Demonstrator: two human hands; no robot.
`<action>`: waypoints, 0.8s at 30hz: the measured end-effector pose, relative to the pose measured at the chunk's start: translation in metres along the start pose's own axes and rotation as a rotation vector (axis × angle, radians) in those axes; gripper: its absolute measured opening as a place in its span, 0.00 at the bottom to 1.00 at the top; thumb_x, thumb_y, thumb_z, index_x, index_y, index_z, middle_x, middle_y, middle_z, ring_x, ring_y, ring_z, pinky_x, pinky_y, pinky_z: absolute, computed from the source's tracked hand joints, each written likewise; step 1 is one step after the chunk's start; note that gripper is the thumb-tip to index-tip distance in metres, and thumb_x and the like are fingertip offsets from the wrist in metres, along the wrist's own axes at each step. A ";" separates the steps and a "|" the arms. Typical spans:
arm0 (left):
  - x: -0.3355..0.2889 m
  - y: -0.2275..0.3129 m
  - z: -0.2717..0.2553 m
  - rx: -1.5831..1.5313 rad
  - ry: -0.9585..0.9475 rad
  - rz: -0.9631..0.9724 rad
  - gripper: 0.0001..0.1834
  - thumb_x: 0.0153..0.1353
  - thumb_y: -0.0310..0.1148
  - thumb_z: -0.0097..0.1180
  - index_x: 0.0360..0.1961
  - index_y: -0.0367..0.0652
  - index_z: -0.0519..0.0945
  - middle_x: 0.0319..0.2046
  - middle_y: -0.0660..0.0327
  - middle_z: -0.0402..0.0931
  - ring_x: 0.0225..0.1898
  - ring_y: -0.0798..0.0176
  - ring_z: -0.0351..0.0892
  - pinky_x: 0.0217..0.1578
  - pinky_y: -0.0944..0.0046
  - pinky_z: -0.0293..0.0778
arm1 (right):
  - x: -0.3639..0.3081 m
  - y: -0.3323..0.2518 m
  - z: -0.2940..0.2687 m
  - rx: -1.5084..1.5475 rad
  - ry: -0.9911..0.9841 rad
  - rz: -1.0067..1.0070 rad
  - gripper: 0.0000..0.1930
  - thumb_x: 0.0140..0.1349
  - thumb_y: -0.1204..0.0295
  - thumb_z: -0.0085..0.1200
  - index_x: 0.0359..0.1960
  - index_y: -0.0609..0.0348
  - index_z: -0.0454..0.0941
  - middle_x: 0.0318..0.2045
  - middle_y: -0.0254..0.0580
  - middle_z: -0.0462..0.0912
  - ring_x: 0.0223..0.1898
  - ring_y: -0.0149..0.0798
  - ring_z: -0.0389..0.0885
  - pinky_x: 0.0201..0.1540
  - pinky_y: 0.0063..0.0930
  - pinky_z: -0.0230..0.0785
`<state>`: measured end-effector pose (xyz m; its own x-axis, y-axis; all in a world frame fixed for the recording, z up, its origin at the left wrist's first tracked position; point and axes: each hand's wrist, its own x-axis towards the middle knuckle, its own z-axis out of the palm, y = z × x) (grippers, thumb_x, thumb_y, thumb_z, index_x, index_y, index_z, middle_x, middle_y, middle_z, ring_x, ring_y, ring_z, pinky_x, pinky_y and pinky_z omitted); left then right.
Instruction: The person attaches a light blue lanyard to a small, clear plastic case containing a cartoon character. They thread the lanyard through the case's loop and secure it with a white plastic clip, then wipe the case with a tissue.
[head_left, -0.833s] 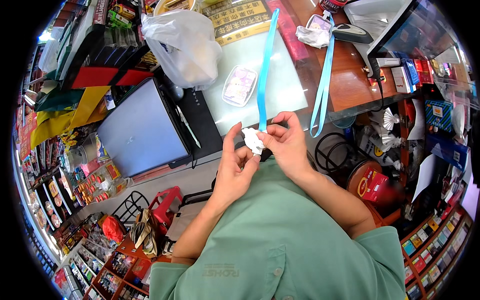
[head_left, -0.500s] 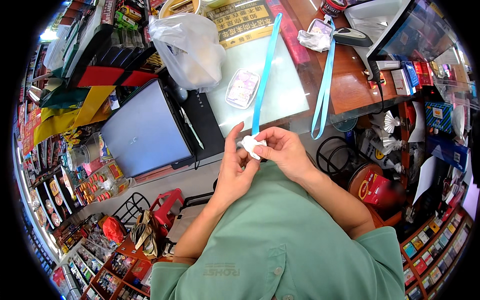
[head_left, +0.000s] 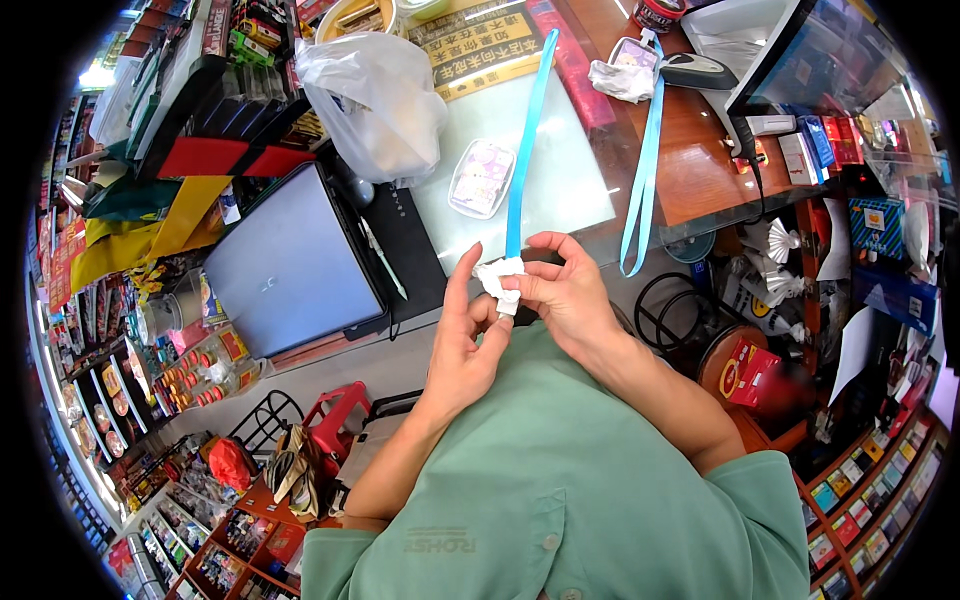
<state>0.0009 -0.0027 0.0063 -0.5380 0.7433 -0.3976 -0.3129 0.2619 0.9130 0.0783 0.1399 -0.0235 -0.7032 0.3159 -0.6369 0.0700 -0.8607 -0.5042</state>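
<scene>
Close in front of my green shirt, both hands pinch a crumpled white tissue (head_left: 494, 274) wrapped about the near end of a light blue lanyard (head_left: 530, 140). My left hand (head_left: 462, 350) grips its lower part between thumb and fingers, with the index finger stretched upward. From the other side, my right hand (head_left: 580, 308) presses thumb and fingers on it. The lanyard's end is hidden inside the tissue; its strap runs away across the counter. Left of the strap lies a clear-edged card holder (head_left: 482, 178) with a purple-and-white picture.
A second blue lanyard (head_left: 645, 190) hangs over the counter edge, near another card holder and crumpled tissue (head_left: 622, 82). A closed laptop (head_left: 290, 270), pen (head_left: 383, 258) and white plastic bag (head_left: 375, 105) lie left. A handheld scanner (head_left: 705, 72) and monitor (head_left: 830, 70) stand right.
The tissue has spread more around the lanyard's end, with a flap now hanging lower. My right index finger has lifted and straightened somewhat. The card holder stays on the counter.
</scene>
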 end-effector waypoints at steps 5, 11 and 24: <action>-0.005 0.006 -0.001 0.011 -0.008 0.012 0.43 0.62 0.18 0.47 0.76 0.44 0.45 0.24 0.69 0.65 0.28 0.75 0.64 0.37 0.72 0.61 | 0.003 -0.008 0.005 0.025 0.003 -0.016 0.31 0.56 0.85 0.64 0.57 0.63 0.59 0.41 0.57 0.85 0.42 0.42 0.85 0.45 0.36 0.79; -0.010 0.010 -0.002 0.032 -0.025 0.014 0.42 0.62 0.18 0.47 0.76 0.44 0.46 0.25 0.68 0.66 0.29 0.74 0.65 0.36 0.72 0.62 | 0.013 -0.014 0.005 0.083 0.007 -0.060 0.32 0.56 0.85 0.63 0.59 0.63 0.58 0.41 0.58 0.84 0.43 0.43 0.85 0.48 0.37 0.77; -0.021 0.019 -0.004 0.061 -0.043 0.040 0.41 0.63 0.19 0.47 0.76 0.41 0.47 0.26 0.66 0.68 0.29 0.73 0.68 0.35 0.72 0.66 | 0.029 -0.037 0.006 0.095 0.027 -0.139 0.31 0.57 0.84 0.62 0.59 0.63 0.58 0.40 0.57 0.84 0.41 0.42 0.84 0.46 0.35 0.75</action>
<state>0.0032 -0.0155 0.0319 -0.5148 0.7794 -0.3572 -0.2430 0.2669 0.9326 0.0509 0.1782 -0.0198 -0.6820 0.4444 -0.5808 -0.0949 -0.8413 -0.5322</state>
